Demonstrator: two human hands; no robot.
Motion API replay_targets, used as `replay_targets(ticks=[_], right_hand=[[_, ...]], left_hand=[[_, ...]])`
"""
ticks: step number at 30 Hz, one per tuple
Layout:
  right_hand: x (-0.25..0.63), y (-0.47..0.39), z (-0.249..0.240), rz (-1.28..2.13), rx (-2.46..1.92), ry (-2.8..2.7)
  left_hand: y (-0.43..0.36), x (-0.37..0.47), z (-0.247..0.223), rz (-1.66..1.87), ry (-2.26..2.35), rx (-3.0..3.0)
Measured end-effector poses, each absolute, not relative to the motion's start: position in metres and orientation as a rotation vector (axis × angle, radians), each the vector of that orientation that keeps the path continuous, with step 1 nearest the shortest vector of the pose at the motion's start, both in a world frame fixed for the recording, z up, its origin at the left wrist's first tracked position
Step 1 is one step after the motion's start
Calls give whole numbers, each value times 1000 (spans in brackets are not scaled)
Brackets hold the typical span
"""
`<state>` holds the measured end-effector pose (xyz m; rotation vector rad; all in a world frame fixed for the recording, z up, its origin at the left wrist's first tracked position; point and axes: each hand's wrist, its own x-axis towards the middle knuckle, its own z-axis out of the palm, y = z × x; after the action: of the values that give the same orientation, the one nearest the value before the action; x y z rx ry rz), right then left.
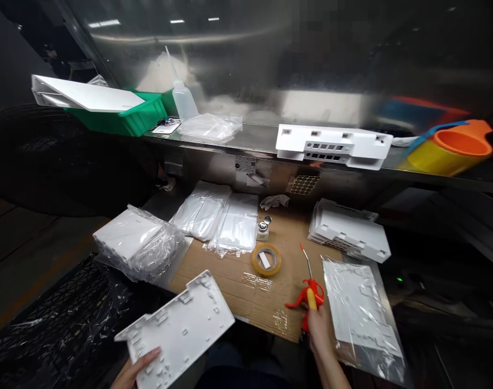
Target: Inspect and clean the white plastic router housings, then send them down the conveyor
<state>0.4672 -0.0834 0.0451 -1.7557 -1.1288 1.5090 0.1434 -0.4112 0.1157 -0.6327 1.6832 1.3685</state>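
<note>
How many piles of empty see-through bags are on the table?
2. They lie side by side at the back: a left pile and a right pile, beside the little bottle. I can't tell how many bags each has.

From my end I see 2 held things. The white panel (184, 332), stepped along 1 long edge, shows small raised tabs and lies slantwise in the left hand (140, 368), near the cardboard (238, 289). I have the red air gun (316, 292) in the right hand (318, 323), its thin metal nozzle pointing away, red-tipped.
</note>
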Motion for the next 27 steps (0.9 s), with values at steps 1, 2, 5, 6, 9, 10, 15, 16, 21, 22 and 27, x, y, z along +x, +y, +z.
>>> replay_targets(ticks=[1, 2, 5, 6, 9, 10, 15, 16, 21, 22, 27], right_hand=[[460, -75, 40, 1437, -1759, -1106], [451, -68, 38, 1372, -1752, -1088], [427, -60, 44, 1274, -1676, -1073], [421, -62, 50, 1292, -1632, -1085], [409, -84, 78, 1457, -1482, -1137], [406, -93, 88, 1572, -1424, -1129], [403, -121, 127, 2044, -1190, -639], [406, -121, 131, 2001, -1198, -545], [434, -116, 136, 1683, -1241, -324], [439, -117, 138, 1626, -1243, -310], [444, -131, 154, 1450, -1291, -295]], left_hand=[[-391, 138, 123, 1334, 1654, -530], [-371, 132, 129, 1281, 1619, -399], [-316, 116, 145, 1139, 1497, 48], [-298, 111, 148, 1107, 1470, 136], [-247, 101, 152, 1012, 1401, 312], [-230, 100, 151, 972, 1376, 373], [-148, 99, 130, 817, 1358, 716], [-133, 98, 123, 811, 1400, 791], [-78, 77, 85, 693, 1687, 1235], [-72, 71, 77, 641, 1721, 1319], [-58, 48, 47, 416, 1764, 1569]])
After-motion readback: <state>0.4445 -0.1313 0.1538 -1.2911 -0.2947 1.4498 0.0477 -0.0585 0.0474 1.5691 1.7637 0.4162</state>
